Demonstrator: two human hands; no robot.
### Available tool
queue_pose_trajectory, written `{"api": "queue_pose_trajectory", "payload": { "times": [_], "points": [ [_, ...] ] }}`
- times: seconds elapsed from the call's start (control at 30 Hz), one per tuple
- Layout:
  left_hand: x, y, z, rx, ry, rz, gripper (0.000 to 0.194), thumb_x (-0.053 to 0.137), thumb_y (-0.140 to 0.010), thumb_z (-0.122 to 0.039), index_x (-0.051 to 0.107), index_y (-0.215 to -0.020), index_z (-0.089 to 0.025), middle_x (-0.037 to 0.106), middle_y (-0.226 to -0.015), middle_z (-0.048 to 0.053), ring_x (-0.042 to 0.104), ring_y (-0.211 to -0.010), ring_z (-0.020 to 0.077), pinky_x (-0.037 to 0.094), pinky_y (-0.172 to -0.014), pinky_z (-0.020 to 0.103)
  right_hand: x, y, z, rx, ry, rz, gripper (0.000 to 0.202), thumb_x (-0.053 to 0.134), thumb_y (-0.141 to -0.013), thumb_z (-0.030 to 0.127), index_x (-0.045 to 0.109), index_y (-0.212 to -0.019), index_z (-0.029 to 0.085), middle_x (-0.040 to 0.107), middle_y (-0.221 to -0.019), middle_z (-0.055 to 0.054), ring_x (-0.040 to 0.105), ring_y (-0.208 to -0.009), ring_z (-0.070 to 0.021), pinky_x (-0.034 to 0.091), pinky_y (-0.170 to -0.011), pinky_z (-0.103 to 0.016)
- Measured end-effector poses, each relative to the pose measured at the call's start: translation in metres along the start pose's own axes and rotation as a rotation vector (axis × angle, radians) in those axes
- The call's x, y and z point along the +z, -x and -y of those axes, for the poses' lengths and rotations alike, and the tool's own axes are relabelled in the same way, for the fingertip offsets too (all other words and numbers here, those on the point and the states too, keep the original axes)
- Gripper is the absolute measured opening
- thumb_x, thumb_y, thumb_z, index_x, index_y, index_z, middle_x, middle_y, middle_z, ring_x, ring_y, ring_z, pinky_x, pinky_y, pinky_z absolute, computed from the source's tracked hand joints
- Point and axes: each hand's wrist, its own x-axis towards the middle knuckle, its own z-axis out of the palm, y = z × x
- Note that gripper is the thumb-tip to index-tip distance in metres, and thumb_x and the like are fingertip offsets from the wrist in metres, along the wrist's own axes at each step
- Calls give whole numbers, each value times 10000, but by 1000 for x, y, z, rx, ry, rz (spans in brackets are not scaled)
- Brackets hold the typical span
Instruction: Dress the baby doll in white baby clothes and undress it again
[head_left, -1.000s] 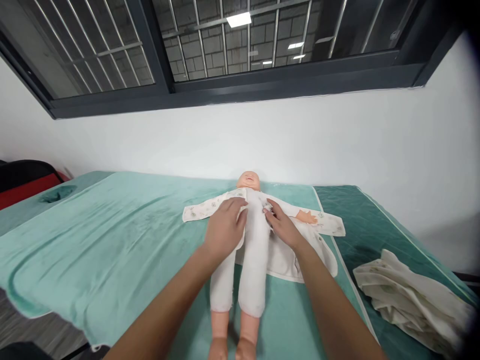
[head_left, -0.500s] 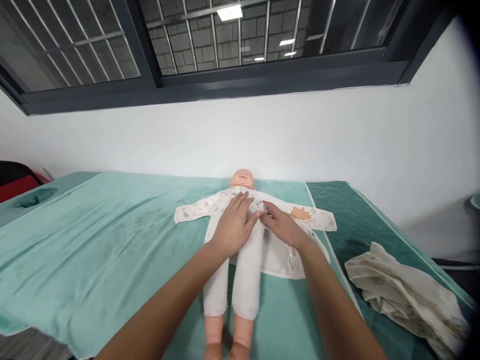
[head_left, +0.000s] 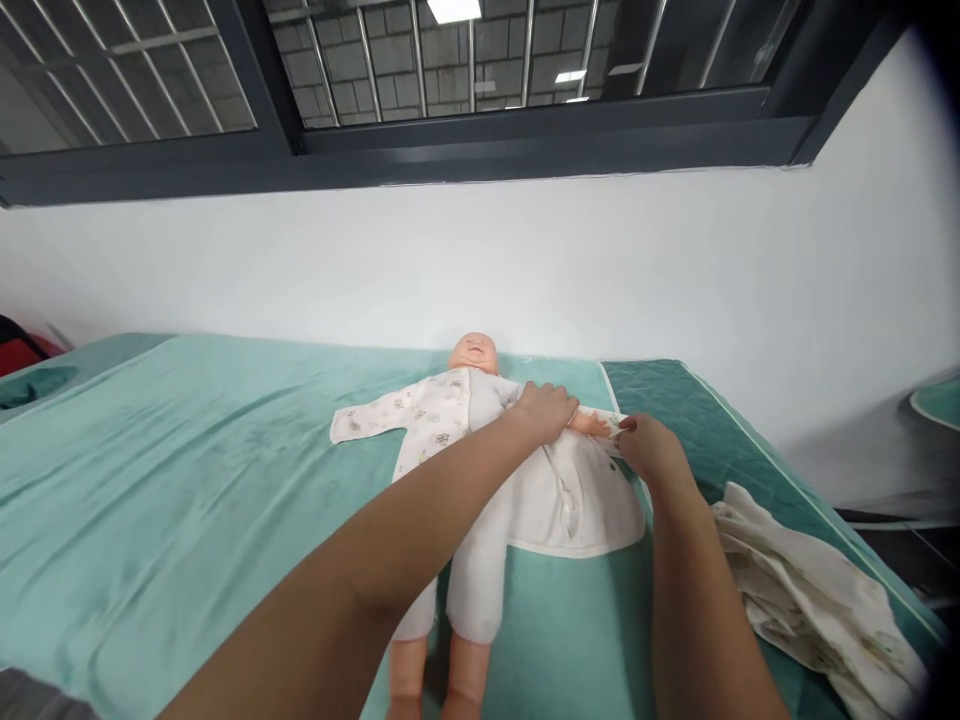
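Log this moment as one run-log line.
left hand: on doll arm | right hand: pinching garment sleeve | doll: on back on teal towel | folded cloth: right, untouched

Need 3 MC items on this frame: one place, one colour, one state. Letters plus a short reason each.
1. Where does the crumpled cloth lie?
A. to the right of the doll
B. over the doll's head
C. on the window sill

2. What colour is the towel under the doll?
A. red
B. light green
C. black

3. How is the jacket on the doll?
A. closed all the way down
B. one side lying open
C. folded beside the doll

Answers:
1 A: it sits on the dark green pad at the right.
2 B: pale green fabric spreads under the doll.
3 B: the flap lies spread flat, the doll's arm bare, with the left hand and right hand at that sleeve.
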Motion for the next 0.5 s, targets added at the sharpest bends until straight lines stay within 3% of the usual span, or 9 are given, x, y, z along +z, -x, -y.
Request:
{"api": "queue_pose_trajectory", "payload": {
  "times": [0.2,0.33,0.4,0.5],
  "points": [
    [-13,2,19,-40,-14,-64,382,542,-841,-129,501,-1221,-152,560,-1268,151,538,-1150,287,456,-898,431,4,-1,1,-39,-62,28,140,552,-770,267,676,-747,206,730,-821,-106,661,-797,-254,404,-662,-315],
    [-23,8,28,-38,2,-47,382,547,-833,-153,492,-1211,-172,605,-1200,117,573,-1088,262,464,-863,394,13,6,18,-81,-151,107,325,675,-702,495,581,-537,232,646,-587,-49,607,-630,-226,368,-588,-314],
    [-23,9,30,-36,7,-36,382,547,-831,-162,493,-1208,-178,627,-1158,110,587,-1060,260,458,-861,393,16,8,23,-92,-215,128,362,734,-630,479,522,-475,230,589,-516,-25,576,-585,-207,355,-567,-307],
    [-21,12,32,-32,-6,-48,390,553,-821,-156,502,-1206,-180,637,-1144,119,583,-1071,274,440,-873,405,14,5,19,-52,-363,94,270,676,-658,421,545,-534,220,572,-524,-7,549,-570,-183,359,-544,-291]
  ]
}}
